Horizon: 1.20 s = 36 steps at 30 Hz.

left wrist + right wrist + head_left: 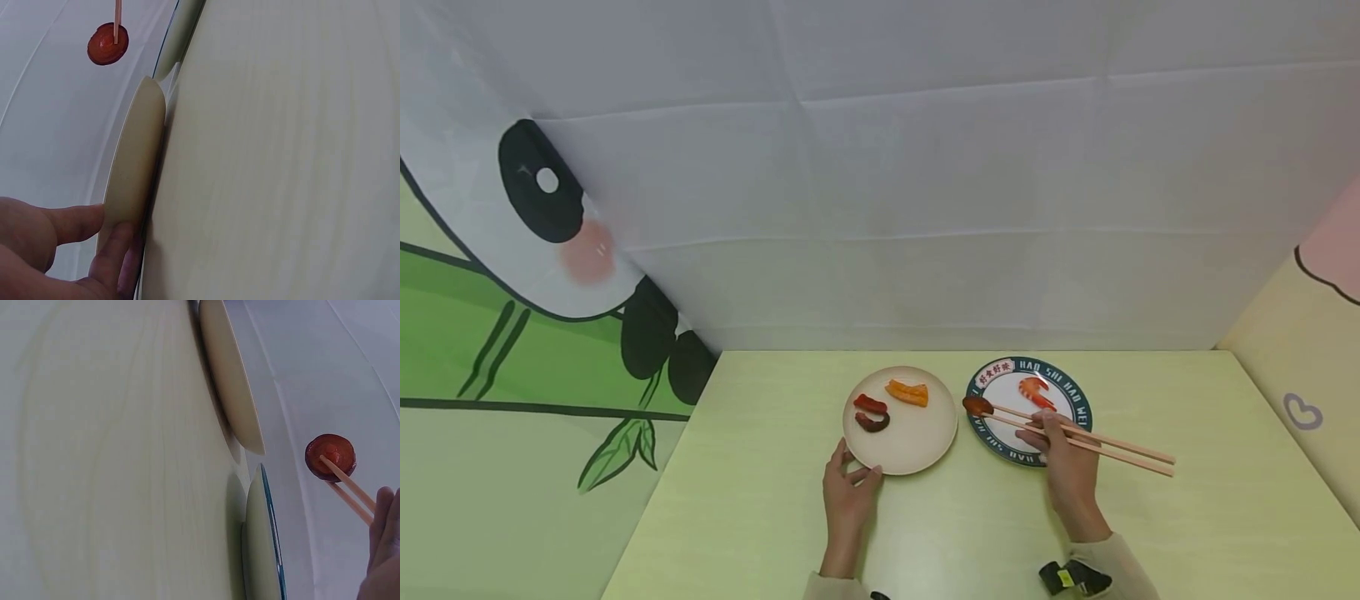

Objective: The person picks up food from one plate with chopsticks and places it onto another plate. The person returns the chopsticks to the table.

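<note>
My left hand [848, 497] grips the near left rim of a cream plate [913, 442], thumb and fingers spread along the edge. On that plate lie an orange-yellow food piece [907, 392], a red strip [870, 405] and a dark curved piece [872, 423]. My right hand [1072, 472] holds a pair of wooden chopsticks [1138, 448]. Their tips pinch a round reddish-brown food piece [331, 457], like a mushroom cap, raised above the plates' rims. Under the chopsticks sits a white plate with a dark green lettered rim [1078, 398], bearing an orange shrimp [1033, 395].
The two plates stand side by side near the far edge of the pale yellow-green table [760, 500]. Behind them rises a white creased cloth wall [925, 167]. Printed side panels flank the table, with a cartoon panda on the left. Each sleeve carries a dark wrist device [1075, 577].
</note>
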{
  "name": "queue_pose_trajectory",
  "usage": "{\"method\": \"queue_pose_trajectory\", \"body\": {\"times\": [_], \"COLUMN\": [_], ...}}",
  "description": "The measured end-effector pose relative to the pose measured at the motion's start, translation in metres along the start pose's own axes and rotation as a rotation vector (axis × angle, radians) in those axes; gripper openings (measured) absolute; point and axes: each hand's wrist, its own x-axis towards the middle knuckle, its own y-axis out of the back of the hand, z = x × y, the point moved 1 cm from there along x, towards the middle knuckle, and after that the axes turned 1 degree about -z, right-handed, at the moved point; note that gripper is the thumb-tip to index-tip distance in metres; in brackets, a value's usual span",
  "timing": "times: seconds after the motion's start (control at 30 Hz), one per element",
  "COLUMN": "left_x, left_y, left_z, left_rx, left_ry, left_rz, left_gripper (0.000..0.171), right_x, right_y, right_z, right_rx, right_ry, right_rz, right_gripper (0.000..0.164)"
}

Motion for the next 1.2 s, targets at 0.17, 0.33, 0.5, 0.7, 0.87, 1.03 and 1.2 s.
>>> {"method": "queue_pose_trajectory", "body": {"times": [0.17, 0.33, 0.5, 0.7, 0.87, 1.03, 1.2], "left_x": [0.000, 0.000, -0.001, -0.001, 0.000, 0.000, 0.000], "left_y": [0.000, 0.000, 0.000, 0.000, 0.001, 0.000, 0.000], "left_z": [0.000, 0.001, 0.002, 0.001, 0.000, 0.000, 0.001], "left_rx": [0.002, -0.004, -0.008, -0.007, -0.006, -0.005, -0.005], "left_ry": [0.008, 0.006, 0.001, 0.006, 0.007, 0.007, 0.006], "left_rz": [-0.001, -0.002, -0.003, -0.004, -0.002, -0.002, -0.002], "left_gripper": [0.078, 0.079, 0.079, 0.079, 0.078, 0.078, 0.078], "right_x": [0.001, 0.004, 0.007, 0.011, 0.013, 0.015, 0.015], "right_y": [0.003, 0.007, 0.010, 0.015, 0.019, 0.023, 0.027], "right_z": [0.000, 0.000, -0.002, -0.001, 0.000, 0.000, -0.001], "right_rx": [-0.013, -0.057, -0.030, -0.009, -0.019, -0.027, -0.002], "right_ry": [-0.017, -0.039, -0.027, -0.024, -0.022, 0.000, 0.022], "right_rz": [0.027, 0.045, 0.063, 0.089, 0.100, 0.102, 0.103], "right_gripper": [0.027, 0.037, 0.035, 0.032, 0.029, 0.028, 0.022]}}
